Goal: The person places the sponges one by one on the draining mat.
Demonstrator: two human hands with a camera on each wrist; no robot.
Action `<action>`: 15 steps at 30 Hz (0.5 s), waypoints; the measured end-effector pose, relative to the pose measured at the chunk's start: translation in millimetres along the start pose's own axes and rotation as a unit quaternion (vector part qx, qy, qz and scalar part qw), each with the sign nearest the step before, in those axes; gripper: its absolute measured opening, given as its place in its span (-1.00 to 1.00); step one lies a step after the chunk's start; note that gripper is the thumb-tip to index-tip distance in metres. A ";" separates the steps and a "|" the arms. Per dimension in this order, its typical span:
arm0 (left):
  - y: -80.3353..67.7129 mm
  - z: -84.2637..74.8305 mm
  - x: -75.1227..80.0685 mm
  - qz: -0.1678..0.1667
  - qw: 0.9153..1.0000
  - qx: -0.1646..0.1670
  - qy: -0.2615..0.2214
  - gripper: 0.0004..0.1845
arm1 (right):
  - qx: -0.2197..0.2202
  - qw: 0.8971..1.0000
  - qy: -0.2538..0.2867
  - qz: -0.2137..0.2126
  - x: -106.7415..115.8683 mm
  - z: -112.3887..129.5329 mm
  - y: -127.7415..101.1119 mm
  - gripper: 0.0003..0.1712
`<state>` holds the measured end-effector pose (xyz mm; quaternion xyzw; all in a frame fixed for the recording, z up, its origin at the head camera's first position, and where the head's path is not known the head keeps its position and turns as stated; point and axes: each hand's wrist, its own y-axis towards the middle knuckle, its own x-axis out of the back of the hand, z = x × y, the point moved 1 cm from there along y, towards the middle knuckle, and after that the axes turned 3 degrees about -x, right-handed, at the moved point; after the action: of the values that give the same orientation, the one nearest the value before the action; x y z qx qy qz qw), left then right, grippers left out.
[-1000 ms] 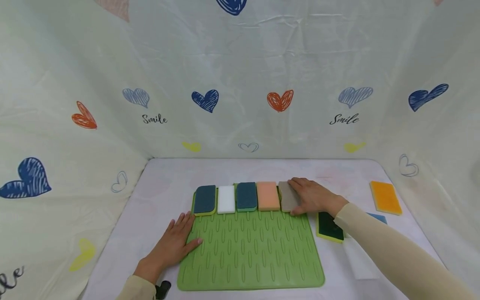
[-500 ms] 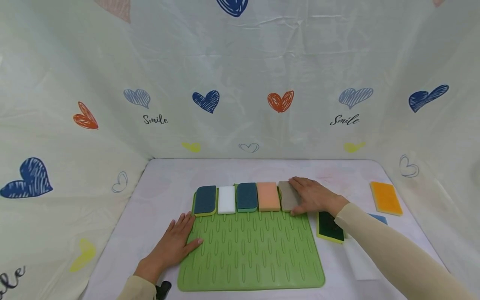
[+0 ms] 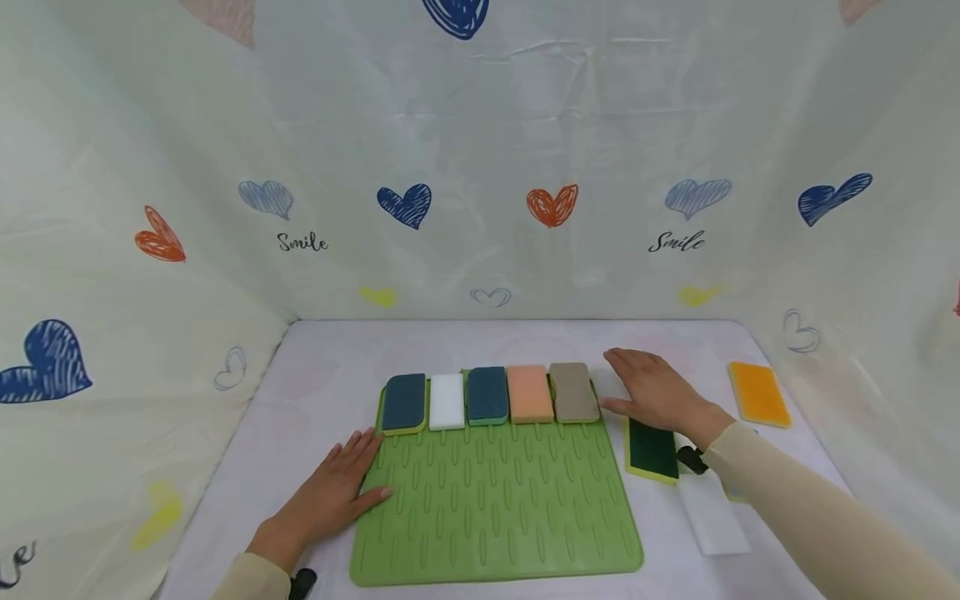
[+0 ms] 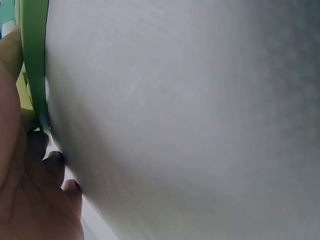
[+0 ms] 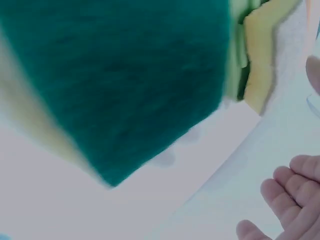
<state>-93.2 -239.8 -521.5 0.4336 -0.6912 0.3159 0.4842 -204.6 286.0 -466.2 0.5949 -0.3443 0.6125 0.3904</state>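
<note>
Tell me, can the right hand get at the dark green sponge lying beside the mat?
Probably yes. The right hand hovers open just beyond the dark green sponge, which lies flat off the green mat with nothing on top.

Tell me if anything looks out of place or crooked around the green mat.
Nothing looks damaged. Five sponges sit in a tidy row along the mat's far edge. Three more lie off it: green sponge, white sponge, orange sponge.

Ribbed rubbery green mat [image 3: 495, 500]; rough dark-green scouring sponge [image 3: 651, 450].
</note>
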 end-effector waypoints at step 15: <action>-1.4 -1.7 1.1 0.005 1.000 -0.001 0.007 -0.09 | -0.067 0.992 -0.107 -0.017 29.2 -96.2 -66.3 -0.06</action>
<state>-91.4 -239.3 -519.8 0.4278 -0.6900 0.3206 0.4880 -189.6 403.7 -445.2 0.6353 -0.4144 0.5143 0.4003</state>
